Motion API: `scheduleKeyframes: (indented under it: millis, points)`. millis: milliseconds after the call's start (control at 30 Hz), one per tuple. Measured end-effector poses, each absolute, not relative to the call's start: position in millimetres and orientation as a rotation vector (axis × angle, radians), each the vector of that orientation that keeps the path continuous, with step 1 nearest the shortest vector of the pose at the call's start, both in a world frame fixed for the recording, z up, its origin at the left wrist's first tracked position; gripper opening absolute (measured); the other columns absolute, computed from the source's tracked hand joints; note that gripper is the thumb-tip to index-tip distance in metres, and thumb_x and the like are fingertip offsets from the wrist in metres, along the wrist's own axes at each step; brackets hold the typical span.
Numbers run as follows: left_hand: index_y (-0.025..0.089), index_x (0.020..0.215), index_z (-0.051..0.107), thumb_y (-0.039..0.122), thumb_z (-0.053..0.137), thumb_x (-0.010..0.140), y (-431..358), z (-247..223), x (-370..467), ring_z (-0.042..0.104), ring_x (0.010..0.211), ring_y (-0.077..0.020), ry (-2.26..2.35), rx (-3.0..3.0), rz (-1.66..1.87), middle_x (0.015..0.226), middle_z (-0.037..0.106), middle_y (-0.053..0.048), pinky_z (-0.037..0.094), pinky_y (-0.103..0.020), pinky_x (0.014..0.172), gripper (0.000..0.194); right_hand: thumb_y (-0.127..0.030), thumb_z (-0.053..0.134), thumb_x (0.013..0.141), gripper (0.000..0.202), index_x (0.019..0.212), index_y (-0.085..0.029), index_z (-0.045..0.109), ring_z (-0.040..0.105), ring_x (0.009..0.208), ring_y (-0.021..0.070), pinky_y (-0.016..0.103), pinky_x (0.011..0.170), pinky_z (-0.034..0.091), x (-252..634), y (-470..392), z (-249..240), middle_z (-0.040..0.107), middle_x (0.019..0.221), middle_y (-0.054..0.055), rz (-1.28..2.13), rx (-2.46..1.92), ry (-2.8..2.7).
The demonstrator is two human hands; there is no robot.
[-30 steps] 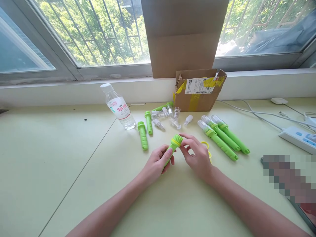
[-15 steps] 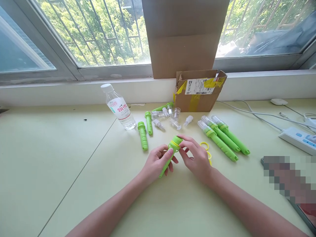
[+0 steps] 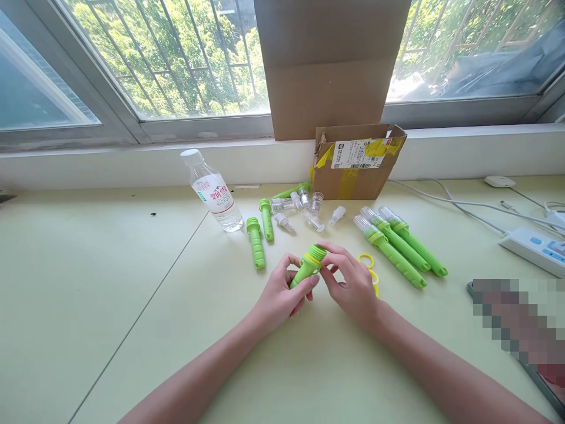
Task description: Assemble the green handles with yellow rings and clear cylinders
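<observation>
My left hand (image 3: 281,294) is wrapped round a green plastic tube handle (image 3: 303,272), which tilts with its threaded end up and to the right. A thin yellow ring (image 3: 312,259) sits round the neck below the thread. At that neck, the fingertips of my right hand (image 3: 352,284) pinch the ring's right side; the exact contact is partly hidden. More yellow rings (image 3: 366,260) lie just beyond my right hand. Two loose green handles (image 3: 256,244) rest to the left, and several handles with clear ribbed caps (image 3: 397,259) lie to the right.
Clear caps and white-tipped pieces (image 3: 314,221) are scattered before a cardboard box (image 3: 353,176). A water bottle (image 3: 218,197) stands at the back left. On the right are a power strip (image 3: 532,250), cables and a blurred phone-like object (image 3: 516,335).
My left fingers have shifted up along the handle, with the thumb now lower and farther right, covering its lower end. My right hand stays at the neck.
</observation>
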State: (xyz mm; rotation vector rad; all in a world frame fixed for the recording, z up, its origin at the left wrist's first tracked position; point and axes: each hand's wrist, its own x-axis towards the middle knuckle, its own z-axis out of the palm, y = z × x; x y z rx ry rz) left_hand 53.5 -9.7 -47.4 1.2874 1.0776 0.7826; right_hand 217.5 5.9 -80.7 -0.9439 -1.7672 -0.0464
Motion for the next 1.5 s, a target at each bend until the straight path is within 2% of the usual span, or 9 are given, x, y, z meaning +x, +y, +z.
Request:
scheduleKeyframes:
  millis: [100, 233, 433, 667, 767, 867, 1000, 1133, 1500]
  points:
    - [0.023, 0.083, 0.035, 0.045, 0.063, 0.083, -10, -47, 55, 0.052, 0.041, -0.0080, 1.088, 1.284, 0.825, 0.069, 0.065, 0.004, 0.034, -0.016, 0.035, 0.036, -0.011, 0.057, 0.085, 0.013, 0.091, -0.022, 0.055, 0.070, 0.077, 0.0137, 0.022, 0.057, 0.053, 218, 7, -82, 0.071, 0.107, 0.010, -0.053, -0.928, -1.755]
    - [0.020, 0.080, 0.041, 0.044, 0.064, 0.082, -8, -48, 54, 0.064, 0.054, -0.0133, 1.099, 1.294, 0.855, 0.079, 0.070, -0.003, 0.042, -0.019, 0.041, 0.034, -0.007, 0.058, 0.084, 0.016, 0.091, -0.021, 0.055, 0.070, 0.080, 0.0149, 0.022, 0.056, 0.053, 218, 8, -81, 0.071, 0.105, 0.011, -0.054, -0.917, -1.754]
    - [0.016, 0.085, 0.054, 0.045, 0.063, 0.083, -6, -49, 52, 0.065, 0.060, -0.0144, 1.100, 1.326, 0.867, 0.082, 0.070, -0.007, 0.047, -0.022, 0.048, 0.031, -0.010, 0.056, 0.086, 0.013, 0.090, -0.022, 0.054, 0.070, 0.073, 0.0136, 0.023, 0.054, 0.053, 218, 7, -80, 0.070, 0.106, 0.010, -0.054, -0.931, -1.758]
    - [0.014, 0.095, 0.061, 0.049, 0.055, 0.087, -5, -46, 51, 0.067, 0.064, -0.0166, 1.088, 1.361, 0.803, 0.087, 0.070, -0.009, 0.048, -0.023, 0.052, 0.037, -0.011, 0.058, 0.085, 0.012, 0.088, -0.022, 0.053, 0.070, 0.071, 0.0138, 0.023, 0.053, 0.054, 219, 9, -79, 0.070, 0.105, 0.011, -0.050, -0.926, -1.763]
    - [0.014, 0.092, 0.060, 0.050, 0.049, 0.090, -4, -45, 51, 0.064, 0.059, -0.0139, 1.050, 1.363, 0.770, 0.082, 0.069, -0.007, 0.045, -0.022, 0.049, 0.038, -0.011, 0.058, 0.085, 0.012, 0.088, -0.021, 0.054, 0.070, 0.074, 0.0147, 0.023, 0.053, 0.055, 220, 10, -80, 0.071, 0.105, 0.011, -0.050, -0.931, -1.764]
    - [0.015, 0.090, 0.059, 0.052, 0.044, 0.091, -4, -44, 51, 0.049, 0.043, -0.0073, 1.049, 1.345, 0.751, 0.071, 0.064, -0.002, 0.036, -0.020, 0.041, 0.040, -0.012, 0.056, 0.086, 0.011, 0.089, -0.022, 0.055, 0.070, 0.074, 0.0148, 0.024, 0.055, 0.056, 221, 10, -81, 0.070, 0.106, 0.010, -0.037, -0.934, -1.763]
    - [0.016, 0.089, 0.056, 0.054, 0.046, 0.089, -4, -45, 50, 0.037, 0.037, -0.0048, 1.070, 1.363, 0.737, 0.062, 0.058, 0.003, 0.029, -0.019, 0.038, 0.039, -0.012, 0.057, 0.086, 0.010, 0.088, -0.022, 0.056, 0.071, 0.075, 0.0151, 0.023, 0.054, 0.055, 220, 9, -80, 0.071, 0.106, 0.009, -0.044, -0.933, -1.764]
    - [0.016, 0.084, 0.056, 0.055, 0.050, 0.088, -5, -46, 51, 0.035, 0.035, -0.0042, 1.103, 1.393, 0.733, 0.058, 0.057, 0.003, 0.029, -0.019, 0.038, 0.039, -0.011, 0.059, 0.085, 0.012, 0.088, -0.022, 0.057, 0.070, 0.068, 0.0138, 0.024, 0.053, 0.053, 218, 7, -78, 0.070, 0.107, 0.010, -0.066, -0.943, -1.759]
    - [0.015, 0.099, 0.062, 0.063, 0.038, 0.089, 0, -41, 44, 0.039, 0.035, -0.0079, 1.012, 1.304, 0.646, 0.053, 0.053, 0.002, 0.029, -0.020, 0.036, 0.054, -0.014, 0.059, 0.087, 0.012, 0.092, -0.024, 0.062, 0.067, 0.063, 0.0111, 0.023, 0.053, 0.054, 220, 6, -76, 0.070, 0.109, 0.007, -0.032, -0.935, -1.779]
